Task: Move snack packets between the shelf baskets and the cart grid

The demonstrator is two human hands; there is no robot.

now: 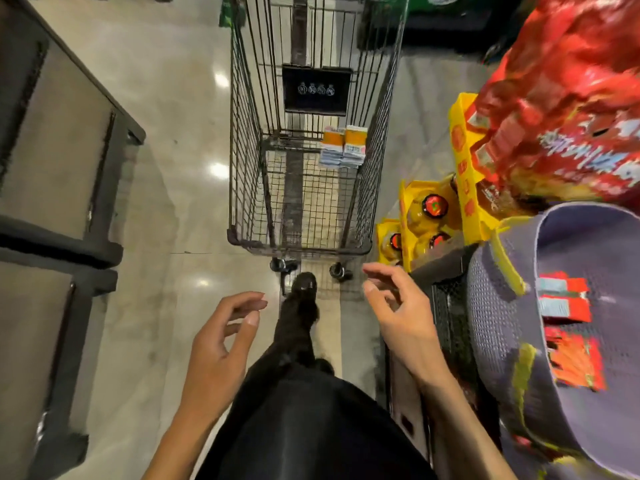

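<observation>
The left hand (221, 341) and right hand (398, 313) hover empty, fingers loosely curled, short of the cart (301, 251); two packets (343, 147) stand on its grid, well beyond the fingertips. In the basket (502, 306) beside the right hand lie red packets (562, 299), untouched.

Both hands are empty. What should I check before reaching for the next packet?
1. Left hand free: ok, open and empty.
2. Right hand free: ok, open and empty, near the basket.
3. Red packets to pick: ok, some lie in the basket; the count is blurred.
4. Room in the cart: ok, only two orange packets stand at its right wall.
5. Shoe clear of the wheels: cannot tell, it is close to them.
</observation>
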